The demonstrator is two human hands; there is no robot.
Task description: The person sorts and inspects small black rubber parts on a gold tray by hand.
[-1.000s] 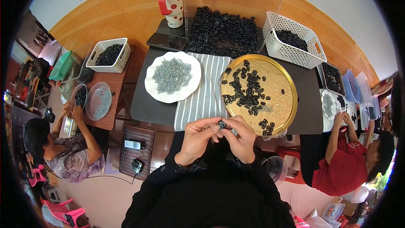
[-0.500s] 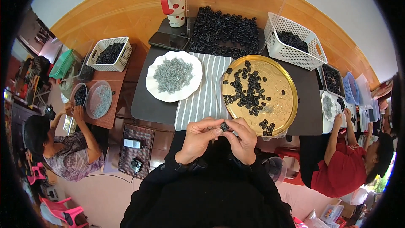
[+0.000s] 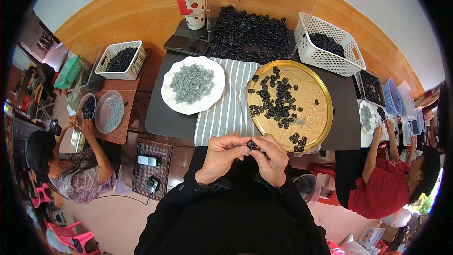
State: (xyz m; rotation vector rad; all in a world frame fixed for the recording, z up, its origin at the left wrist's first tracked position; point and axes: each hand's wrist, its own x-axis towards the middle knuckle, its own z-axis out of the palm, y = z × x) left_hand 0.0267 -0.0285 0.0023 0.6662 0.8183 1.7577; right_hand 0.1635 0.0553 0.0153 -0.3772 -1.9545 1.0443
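Between the fingertips of both hands is a small black plastic part [image 3: 252, 145], held just in front of the table's near edge. My left hand [image 3: 223, 157] pinches it from the left with thumb and forefinger. From the other side, my right hand [image 3: 270, 159] grips it with bent fingers. Beyond them lies a round golden tray [image 3: 314, 118], with many similar black parts [image 3: 279, 101] heaped mostly on its left half. A white scalloped plate [image 3: 169, 98] full of grey screws [image 3: 192, 83] sits to the left. A grey striped cloth [image 3: 226, 125] lies between plate and tray.
At the back, a clear-walled box [image 3: 250, 35] holds many black parts. A spotted tumbler [image 3: 192, 2] and a dark phone [image 3: 186, 45] stand left of it, a white basket [image 3: 330, 59] right. One co-worker [image 3: 71, 165] sits left, another [image 3: 387, 184] right.
The small black part has turned slightly between my fingertips. Both hands stay in nearly the same place, and the view has shifted a little.
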